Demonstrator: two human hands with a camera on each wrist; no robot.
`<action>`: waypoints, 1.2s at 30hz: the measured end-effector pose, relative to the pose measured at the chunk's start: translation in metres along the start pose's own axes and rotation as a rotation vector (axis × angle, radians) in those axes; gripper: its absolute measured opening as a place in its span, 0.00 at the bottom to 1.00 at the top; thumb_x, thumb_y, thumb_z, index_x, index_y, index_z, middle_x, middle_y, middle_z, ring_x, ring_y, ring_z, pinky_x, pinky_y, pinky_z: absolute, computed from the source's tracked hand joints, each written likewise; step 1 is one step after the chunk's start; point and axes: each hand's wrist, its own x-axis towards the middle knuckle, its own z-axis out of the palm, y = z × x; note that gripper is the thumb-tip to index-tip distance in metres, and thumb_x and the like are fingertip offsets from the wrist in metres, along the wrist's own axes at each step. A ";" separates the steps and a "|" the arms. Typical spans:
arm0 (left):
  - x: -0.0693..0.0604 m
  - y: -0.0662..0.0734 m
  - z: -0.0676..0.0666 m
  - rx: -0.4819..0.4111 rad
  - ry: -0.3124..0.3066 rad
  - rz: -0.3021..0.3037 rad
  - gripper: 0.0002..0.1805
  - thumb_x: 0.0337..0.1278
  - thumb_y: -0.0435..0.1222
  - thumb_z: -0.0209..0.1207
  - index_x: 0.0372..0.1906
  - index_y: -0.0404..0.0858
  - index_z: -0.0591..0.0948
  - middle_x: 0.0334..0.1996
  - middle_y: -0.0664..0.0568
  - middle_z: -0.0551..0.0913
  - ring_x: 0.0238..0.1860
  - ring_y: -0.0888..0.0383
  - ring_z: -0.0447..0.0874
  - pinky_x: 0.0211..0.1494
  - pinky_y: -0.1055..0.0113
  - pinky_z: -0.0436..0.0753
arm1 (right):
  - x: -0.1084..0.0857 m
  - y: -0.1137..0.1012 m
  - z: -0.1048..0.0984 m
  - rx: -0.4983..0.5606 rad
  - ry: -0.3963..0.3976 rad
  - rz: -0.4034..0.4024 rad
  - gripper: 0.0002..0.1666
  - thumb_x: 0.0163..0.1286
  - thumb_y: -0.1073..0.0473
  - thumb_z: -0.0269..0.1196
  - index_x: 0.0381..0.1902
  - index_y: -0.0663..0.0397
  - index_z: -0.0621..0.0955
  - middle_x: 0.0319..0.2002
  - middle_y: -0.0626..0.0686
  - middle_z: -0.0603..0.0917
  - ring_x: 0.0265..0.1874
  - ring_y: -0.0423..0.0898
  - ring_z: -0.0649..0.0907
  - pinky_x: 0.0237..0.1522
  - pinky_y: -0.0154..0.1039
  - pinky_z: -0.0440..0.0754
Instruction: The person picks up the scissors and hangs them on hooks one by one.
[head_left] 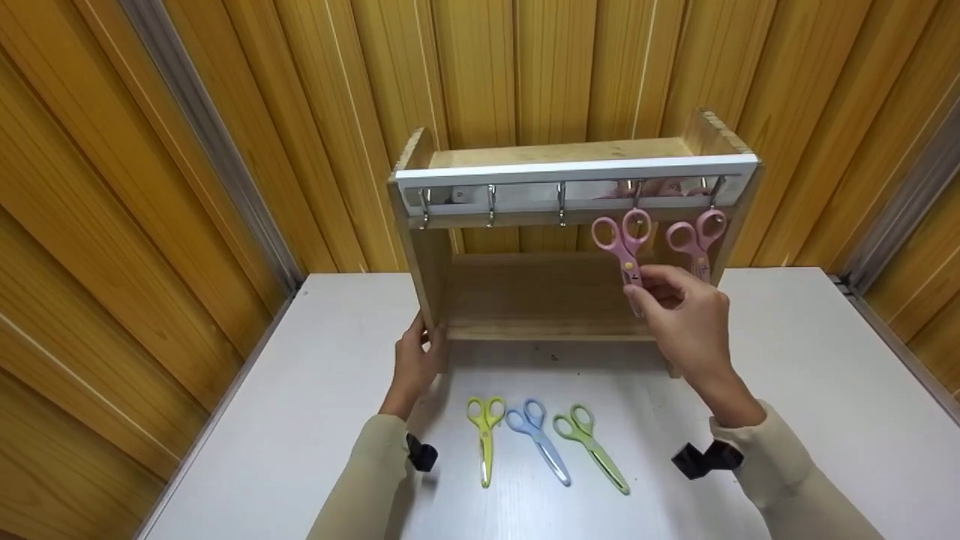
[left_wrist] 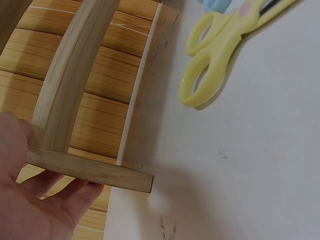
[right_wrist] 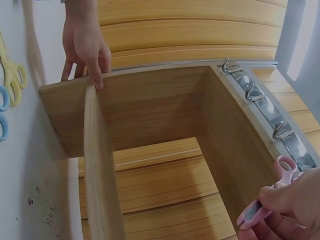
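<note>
At the near edge, two sleeves (head_left: 784, 465) reach in from left and right, each with a small black device (head_left: 422, 454) at the wrist.

Just beyond, three scissors lie in a row on the white table (head_left: 787, 360), loops toward the far side: yellow scissors (head_left: 486, 439) on the left, blue scissors (head_left: 540, 435) in the middle, green scissors (head_left: 591, 442) on the right. The yellow pair points almost straight nearward; the other two slant with their tips to the right.

Farther in, the left hand (head_left: 416, 356) grips the lower left side of the wooden shelf (head_left: 540, 296), its fingers on the outer face and its thumb by the near edge of the lower board.

To the right, in front of the shelf, the right hand (head_left: 686, 315) pinches pink scissors (head_left: 622, 251) between thumb and fingers, below the loops. They are upright, loops on top, the right loop at the fourth hook from the left; I cannot tell whether that hook already bears them. Just right of them, more pink scissors (head_left: 699, 246) hang by a loop from the fifth hook, partly behind the right hand.

The hooks (head_left: 492, 206) line the shelf's upper front; the three on the left are bare. At the far side stands a wood-patterned wall (head_left: 480, 75).
</note>
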 end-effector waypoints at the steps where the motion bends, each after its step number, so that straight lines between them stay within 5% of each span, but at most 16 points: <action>1: 0.000 0.000 0.000 0.000 0.001 0.000 0.29 0.79 0.36 0.52 0.79 0.39 0.63 0.70 0.43 0.75 0.65 0.48 0.79 0.66 0.56 0.80 | 0.000 0.001 0.001 0.002 0.002 0.001 0.13 0.63 0.65 0.74 0.46 0.62 0.88 0.37 0.53 0.90 0.31 0.38 0.84 0.34 0.20 0.81; 14: -0.001 -0.001 -0.001 0.003 0.004 0.007 0.29 0.79 0.36 0.53 0.78 0.37 0.64 0.69 0.39 0.75 0.61 0.41 0.81 0.62 0.51 0.83 | 0.003 0.007 0.007 0.022 0.046 -0.004 0.09 0.64 0.66 0.74 0.42 0.63 0.89 0.33 0.54 0.90 0.28 0.36 0.83 0.31 0.19 0.78; 36: -0.002 0.000 -0.002 -0.015 -0.004 -0.008 0.29 0.80 0.37 0.51 0.79 0.39 0.63 0.71 0.41 0.74 0.64 0.46 0.80 0.64 0.53 0.81 | -0.002 0.024 0.016 -0.017 0.022 0.013 0.07 0.67 0.65 0.71 0.41 0.63 0.87 0.34 0.55 0.89 0.29 0.44 0.82 0.32 0.22 0.76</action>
